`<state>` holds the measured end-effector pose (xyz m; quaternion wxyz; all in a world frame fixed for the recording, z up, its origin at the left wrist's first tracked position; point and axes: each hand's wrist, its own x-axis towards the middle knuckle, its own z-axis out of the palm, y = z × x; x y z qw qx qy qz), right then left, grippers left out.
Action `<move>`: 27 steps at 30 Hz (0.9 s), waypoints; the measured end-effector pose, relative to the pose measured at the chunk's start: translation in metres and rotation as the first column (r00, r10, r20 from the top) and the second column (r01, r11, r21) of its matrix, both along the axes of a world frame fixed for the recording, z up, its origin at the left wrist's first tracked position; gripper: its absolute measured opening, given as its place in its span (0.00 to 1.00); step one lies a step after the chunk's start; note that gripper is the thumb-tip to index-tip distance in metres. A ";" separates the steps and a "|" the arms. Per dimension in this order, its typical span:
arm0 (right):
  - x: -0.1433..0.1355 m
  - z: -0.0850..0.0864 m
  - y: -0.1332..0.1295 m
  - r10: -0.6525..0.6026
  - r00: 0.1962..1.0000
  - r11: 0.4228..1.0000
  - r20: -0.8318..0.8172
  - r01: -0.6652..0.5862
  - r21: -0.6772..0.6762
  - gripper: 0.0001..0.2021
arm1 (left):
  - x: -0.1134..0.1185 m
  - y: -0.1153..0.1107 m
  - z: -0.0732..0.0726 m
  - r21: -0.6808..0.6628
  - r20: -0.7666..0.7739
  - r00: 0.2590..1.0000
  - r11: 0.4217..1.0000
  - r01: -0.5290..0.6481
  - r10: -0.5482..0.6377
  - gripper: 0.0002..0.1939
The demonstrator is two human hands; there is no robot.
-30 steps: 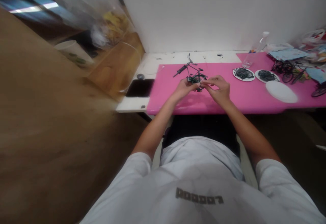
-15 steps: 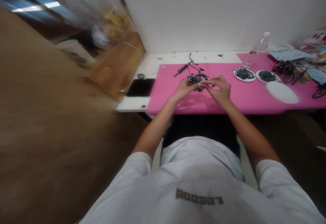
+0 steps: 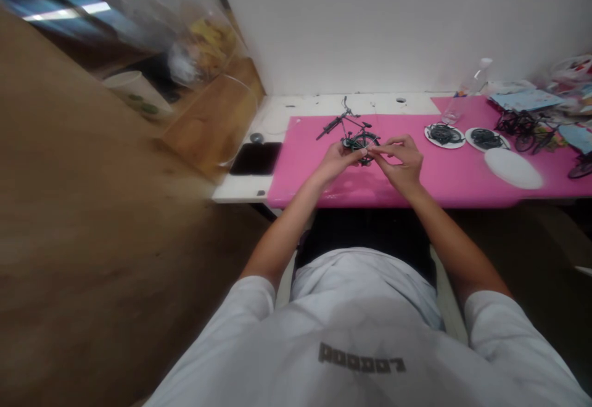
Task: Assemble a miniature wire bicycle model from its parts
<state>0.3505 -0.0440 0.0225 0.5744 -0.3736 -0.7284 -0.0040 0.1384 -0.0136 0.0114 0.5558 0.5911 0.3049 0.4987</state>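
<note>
A small dark model bicycle (image 3: 355, 129) is held over the pink table cover (image 3: 319, 188), its handlebar pointing away from me and its rear wheel close to me. My left hand (image 3: 337, 161) grips it low by the rear wheel, thumb on the near side. With thumb and index finger pinched, my right hand (image 3: 401, 163) meets that wheel near its centre, beside my left thumb. Whatever tiny part lies between the right fingertips is too small to make out.
Dark bicycle parts lie on two white plates (image 3: 429, 143) to the right, near an upside-down-looking white oval plate (image 3: 513, 168). A clear bottle (image 3: 469, 89) stands behind. More model bicycles (image 3: 522, 128) are piled farther right. A black flat device (image 3: 256, 159) lies at left.
Both hands have shifted very slightly to the right at the rear wheel. The grip on the model bicycle stays the same.
</note>
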 end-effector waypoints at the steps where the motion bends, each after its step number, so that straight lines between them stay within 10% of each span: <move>1: 0.000 0.000 0.000 0.002 1.000 1.000 -0.010 -0.002 -0.012 0.07 | 0.000 0.000 0.000 0.001 0.000 1.000 1.000 -0.003 0.003 0.28; 27: 0.003 0.000 -0.001 0.009 0.997 1.000 0.073 -0.011 0.024 0.11 | 0.003 -0.004 0.002 0.001 0.003 0.999 0.999 -0.040 0.040 0.26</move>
